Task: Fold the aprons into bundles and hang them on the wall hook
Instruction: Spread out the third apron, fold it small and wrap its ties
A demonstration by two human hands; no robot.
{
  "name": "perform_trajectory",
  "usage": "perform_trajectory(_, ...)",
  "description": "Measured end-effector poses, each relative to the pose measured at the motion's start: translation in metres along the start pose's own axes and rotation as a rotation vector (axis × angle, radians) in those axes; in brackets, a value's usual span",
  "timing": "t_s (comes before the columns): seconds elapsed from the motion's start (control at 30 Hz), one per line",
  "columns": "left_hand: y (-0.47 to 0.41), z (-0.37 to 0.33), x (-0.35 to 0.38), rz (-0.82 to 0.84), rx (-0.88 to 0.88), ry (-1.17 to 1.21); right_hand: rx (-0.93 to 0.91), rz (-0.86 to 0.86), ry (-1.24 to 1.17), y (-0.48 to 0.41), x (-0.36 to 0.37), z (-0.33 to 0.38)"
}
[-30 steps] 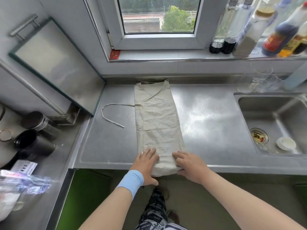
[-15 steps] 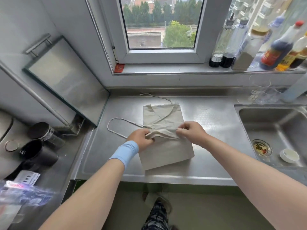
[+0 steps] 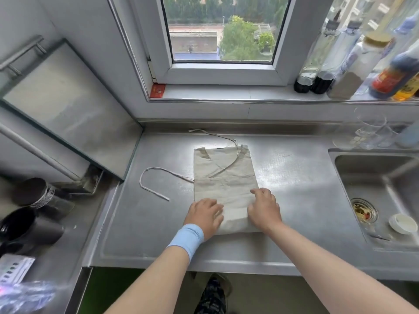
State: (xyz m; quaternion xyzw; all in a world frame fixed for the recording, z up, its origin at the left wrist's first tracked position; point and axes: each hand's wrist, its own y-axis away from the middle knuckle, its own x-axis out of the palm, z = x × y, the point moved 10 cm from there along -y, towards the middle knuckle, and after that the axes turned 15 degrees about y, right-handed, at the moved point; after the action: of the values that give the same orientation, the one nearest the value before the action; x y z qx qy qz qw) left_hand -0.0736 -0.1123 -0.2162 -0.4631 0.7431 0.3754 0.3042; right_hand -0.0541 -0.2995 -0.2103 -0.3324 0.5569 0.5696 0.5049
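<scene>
The beige apron (image 3: 224,177) now lies shorter on the steel counter (image 3: 147,234). Half a second ago both hands were carrying its near edge away from the person; that fold is now laid down. The left hand (image 3: 205,215) and right hand (image 3: 264,208) are back at the near end. The right hand presses the cloth with arched, spread fingertips. The left hand's fingers bend over the left edge, and whether they pinch it cannot be told. A waist tie (image 3: 154,172) trails loose to the left. Another fold likely follows before it makes a bundle, and no hook is in view.

beige apron (image 3: 223,175) folded flat on counter, strings loose
</scene>
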Motion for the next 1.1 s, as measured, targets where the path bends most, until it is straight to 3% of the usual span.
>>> perform_trajectory(0.13,-0.012,0.018,0.005,0.053,-0.116,-0.034,0.176,-0.017,0.081,-0.002,0.005,-0.016)
perform_trajectory(0.3,-0.033,0.041,-0.021,-0.074,-0.211,0.022,0.288,0.106,-0.231,-0.023,0.016,-0.029)
perform_trajectory(0.4,-0.047,0.048,-0.026,-0.064,-0.207,0.083,0.203,0.109,-0.389,-0.038,0.011,-0.018)
perform_trajectory(0.53,-0.051,0.043,-0.070,-0.431,-0.117,0.208,0.110,-0.004,-0.695,-0.052,-0.009,-0.004)
perform_trajectory(0.6,-0.042,0.033,-0.089,-0.621,-0.052,0.249,0.147,-0.083,-0.743,-0.060,-0.014,-0.008)
perform_trajectory(0.67,-0.034,0.017,-0.094,-0.686,0.052,0.243,0.202,-0.094,-0.714,-0.069,-0.011,-0.013)
perform_trajectory(0.73,-0.033,0.000,-0.078,-0.591,0.171,0.210,0.229,-0.062,-0.624,-0.072,-0.007,-0.012)
perform_trajectory(0.8,-0.038,-0.007,-0.039,-0.324,0.200,0.109,0.175,-0.148,-0.339,-0.068,-0.014,-0.008)
perform_trajectory(0.87,-0.041,0.001,0.006,-0.021,0.119,-0.036,-0.023,-0.293,-0.036,-0.053,-0.022,0.013)
perform_trajectory(0.93,-0.044,0.012,0.029,0.107,0.061,-0.155,-0.291,-0.324,0.085,-0.034,-0.010,0.038)
perform_trajectory(1.0,-0.049,0.017,0.033,0.123,0.048,-0.223,-0.477,-0.167,0.180,-0.020,0.022,0.051)
perform_trajectory(1.1,-0.055,0.021,0.032,0.131,0.069,-0.246,-0.522,0.085,0.351,-0.014,0.060,0.037)
